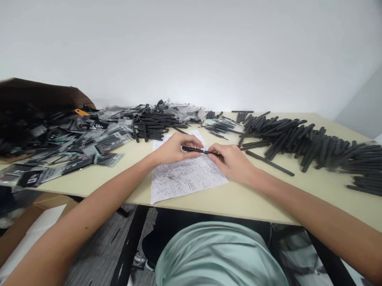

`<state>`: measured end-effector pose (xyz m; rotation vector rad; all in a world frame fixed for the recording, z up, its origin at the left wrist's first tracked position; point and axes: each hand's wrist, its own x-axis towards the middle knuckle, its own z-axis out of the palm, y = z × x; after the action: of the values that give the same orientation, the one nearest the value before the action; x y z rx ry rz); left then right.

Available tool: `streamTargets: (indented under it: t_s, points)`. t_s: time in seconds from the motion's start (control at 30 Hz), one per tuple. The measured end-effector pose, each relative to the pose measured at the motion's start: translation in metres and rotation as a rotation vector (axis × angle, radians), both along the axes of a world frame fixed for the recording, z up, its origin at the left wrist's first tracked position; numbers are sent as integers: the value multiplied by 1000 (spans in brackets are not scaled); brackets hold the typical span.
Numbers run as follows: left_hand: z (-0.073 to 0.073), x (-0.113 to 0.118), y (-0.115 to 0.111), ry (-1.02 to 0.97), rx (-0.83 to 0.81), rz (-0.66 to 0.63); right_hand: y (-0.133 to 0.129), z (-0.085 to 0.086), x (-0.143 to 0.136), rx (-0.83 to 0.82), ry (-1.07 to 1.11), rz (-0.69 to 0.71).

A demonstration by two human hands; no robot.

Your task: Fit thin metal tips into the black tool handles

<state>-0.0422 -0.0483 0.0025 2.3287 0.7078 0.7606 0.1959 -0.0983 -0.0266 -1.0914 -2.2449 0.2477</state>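
Observation:
Over a scribbled sheet of paper, both hands hold a slim black pen level between them. My left hand is closed on its left part, thumb below and fingers above. My right hand pinches the right part, covering some of it. A thin, lighter section shows between the two black parts; whether they are fully apart I cannot tell. Just behind my right hand lies a bunch of thin pen refills. A single black pen rests to its right.
A long heap of black pens covers the table's right side. More black pens are stacked behind the paper. Plastic packets spread leftward to an open cardboard box. Another box sits below the table edge.

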Motion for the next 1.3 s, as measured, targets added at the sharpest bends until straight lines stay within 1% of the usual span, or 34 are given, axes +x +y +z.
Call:
streamTargets:
  t_s: [0.13, 0.23, 0.37, 0.47, 0.57, 0.63, 0.7, 0.8, 0.9, 0.97, 1.03, 1.1, 1.17, 1.23, 1.3]
  points:
    - [-9, 3, 1, 12, -26, -35, -1, 0, 0, 55, -90, -30]
    - [-12, 5, 1, 8, -51, -55, 0, -1, 0, 56, -80, -27]
    - [-11, 4, 1, -1, -27, -33, 5, -4, 2, 26, 16, 41]
    - [-7, 3, 1, -22, -8, -31, 7, -6, 3, 42, 72, 40]
    - [-4, 2, 0, -46, 29, -38, 6, -3, 3, 54, 63, 35]
    - [-3, 2, -1, -49, 67, -40, 3, 0, 2, 21, 29, 21]
    - [-3, 2, -1, -33, 94, -49, 0, 1, 1, -52, -7, 26]
    - [-4, 3, 1, -3, 95, -45, -2, 0, -2, -128, -8, 27]
    - [-3, 3, 2, -16, 105, 11, -1, -1, -2, -76, 34, -54]
    - [-2, 3, 2, -62, 104, 69, 2, -1, 0, -9, 80, -116]
    - [1, 2, 2, -126, 69, 119, 6, 0, 5, 64, 93, -161]
    - [2, 2, 2, -180, 21, 145, 11, 1, 11, 127, 63, -171]
    - [3, 2, 2, -205, -5, 157, 16, 2, 16, 162, 50, -150]
    - [3, 1, 3, -206, -14, 169, 19, 3, 19, 162, 62, -133]
    - [3, 0, 4, -194, -9, 164, 19, 5, 20, 123, 75, -121]
